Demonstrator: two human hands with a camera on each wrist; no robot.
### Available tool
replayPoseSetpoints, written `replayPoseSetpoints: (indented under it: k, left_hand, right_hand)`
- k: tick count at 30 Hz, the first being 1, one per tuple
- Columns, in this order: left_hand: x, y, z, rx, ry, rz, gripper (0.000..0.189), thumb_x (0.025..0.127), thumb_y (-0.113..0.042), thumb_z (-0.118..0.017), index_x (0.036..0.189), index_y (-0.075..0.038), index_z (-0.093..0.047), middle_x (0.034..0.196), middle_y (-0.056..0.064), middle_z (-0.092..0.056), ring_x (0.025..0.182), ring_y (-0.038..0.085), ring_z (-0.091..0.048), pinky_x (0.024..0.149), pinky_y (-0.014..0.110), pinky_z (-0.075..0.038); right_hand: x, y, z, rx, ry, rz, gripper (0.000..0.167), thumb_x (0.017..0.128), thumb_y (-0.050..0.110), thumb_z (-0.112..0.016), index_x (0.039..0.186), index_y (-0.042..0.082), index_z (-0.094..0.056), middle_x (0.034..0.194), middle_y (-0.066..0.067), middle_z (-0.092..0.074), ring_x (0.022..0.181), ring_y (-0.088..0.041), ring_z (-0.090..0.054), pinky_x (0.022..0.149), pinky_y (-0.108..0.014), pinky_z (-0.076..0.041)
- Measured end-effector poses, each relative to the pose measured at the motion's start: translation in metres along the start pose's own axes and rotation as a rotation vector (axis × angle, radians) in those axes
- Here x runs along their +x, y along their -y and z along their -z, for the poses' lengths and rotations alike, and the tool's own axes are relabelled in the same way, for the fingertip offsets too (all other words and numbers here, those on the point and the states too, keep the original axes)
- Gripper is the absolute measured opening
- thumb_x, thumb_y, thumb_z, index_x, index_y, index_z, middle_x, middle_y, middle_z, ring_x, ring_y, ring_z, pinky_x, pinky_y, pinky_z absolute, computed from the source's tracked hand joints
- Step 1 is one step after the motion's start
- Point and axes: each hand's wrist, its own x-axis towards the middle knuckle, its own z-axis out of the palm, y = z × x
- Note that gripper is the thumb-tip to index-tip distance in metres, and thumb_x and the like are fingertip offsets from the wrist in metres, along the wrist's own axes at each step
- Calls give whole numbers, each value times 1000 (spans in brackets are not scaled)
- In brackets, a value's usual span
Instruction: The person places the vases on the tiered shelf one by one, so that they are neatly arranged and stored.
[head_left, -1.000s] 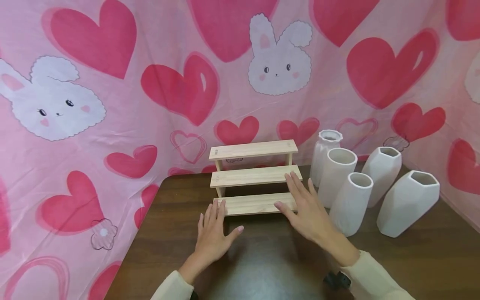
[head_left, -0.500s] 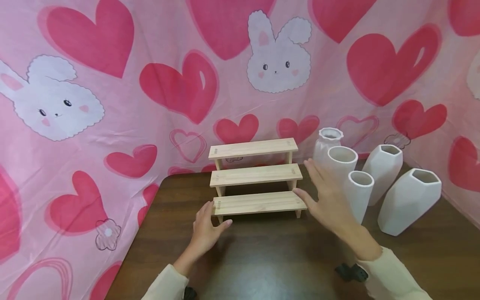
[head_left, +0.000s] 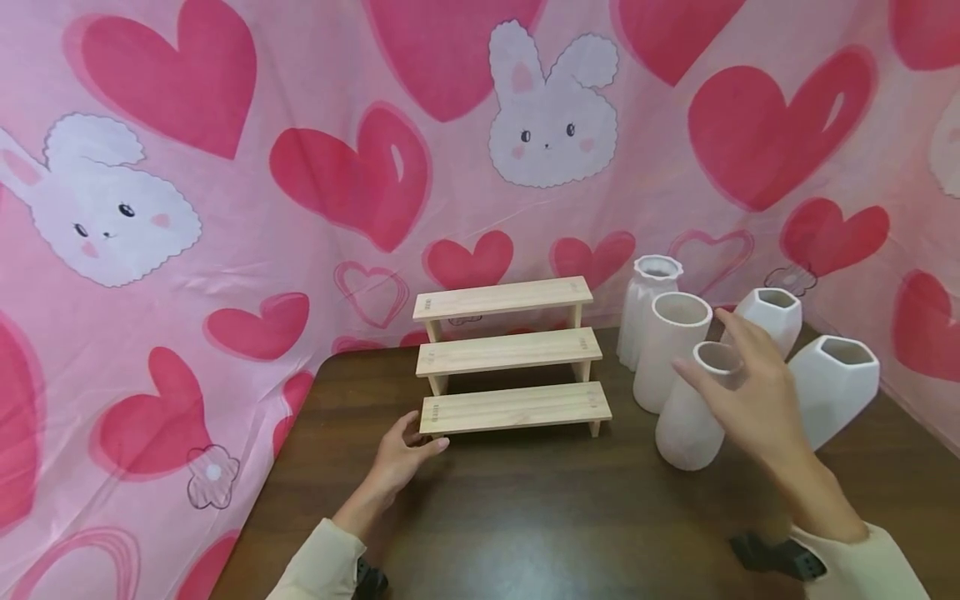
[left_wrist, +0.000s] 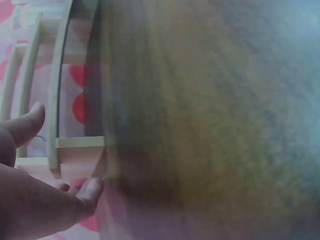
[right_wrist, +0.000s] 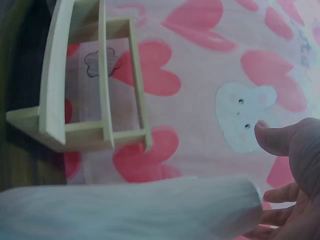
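A three-step wooden display stand (head_left: 517,407) stands in the middle of the table. At the front left corner of its lowest step is my left hand (head_left: 393,458), with thumb and fingertips close about the step's end and leg. My right hand (head_left: 765,404) spreads thumb and fingers around the upper part of the front white vase (head_left: 686,433), a smooth narrow one with a round opening. In the right wrist view the thumb stands off from that vase (right_wrist: 150,210), and the other fingers lie near its mouth.
Behind the front vase stand a wider round vase (head_left: 667,358) and a ribbed vase with a scalloped rim (head_left: 645,312). Two faceted vases, one farther back (head_left: 780,325) and one at right (head_left: 836,392), flank my right hand. A pink heart-and-bunny cloth (head_left: 450,183) hangs behind the dark wooden table (head_left: 510,517).
My right hand has left the stand and moved right to the front vase. The left hand has slid slightly left and down from the top of the lowest step to its corner.
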Motion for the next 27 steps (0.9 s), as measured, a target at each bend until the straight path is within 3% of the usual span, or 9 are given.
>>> replayPoseSetpoints:
  k: [3, 6, 11, 21, 27]
  left_hand:
    - [3, 5, -3, -35, -5, -7, 81, 81, -21, -80, 143, 4, -36, 136, 28, -48, 122, 40, -51, 99, 53, -45]
    - [5, 9, -6, -72, -11, -15, 77, 81, -18, -79, 142, 4, -38, 134, 27, -50, 120, 38, -53, 99, 51, -46]
    - [8, 11, -10, -100, -37, -14, 72, 82, -14, -78, 140, 4, -42, 133, 27, -52, 117, 37, -54, 96, 47, -49]
    - [14, 17, -13, -223, -69, -25, 59, 86, -3, -71, 139, 5, -45, 129, 27, -56, 106, 29, -61, 82, 26, -55]
    - [14, 18, -14, -285, -55, -31, 61, 87, -2, -70, 140, 7, -42, 129, 28, -55, 105, 25, -63, 81, 23, -56]
  right_hand:
    - [-4, -4, 7, -18, 83, -116, 76, 76, 14, -81, 142, 4, -46, 133, -27, -50, 117, -44, -46, 107, -49, -36]
    - [-6, -8, 13, -55, 194, -218, 80, 81, 25, -78, 147, 3, -37, 136, -31, -45, 118, -51, -43, 94, -72, -34]
    - [-8, -14, 15, -91, 349, -343, 87, 86, 37, -73, 152, 6, -25, 142, -34, -37, 114, -60, -43, 87, -74, -38]
    - [-11, -20, 11, -71, 296, -360, 71, 88, 32, -72, 144, 4, -40, 129, -36, -47, 104, -56, -50, 83, -72, -42]
    - [-11, -23, 11, -73, 268, -332, 69, 86, 29, -74, 141, 3, -44, 125, -37, -50, 101, -56, -52, 82, -71, -43]
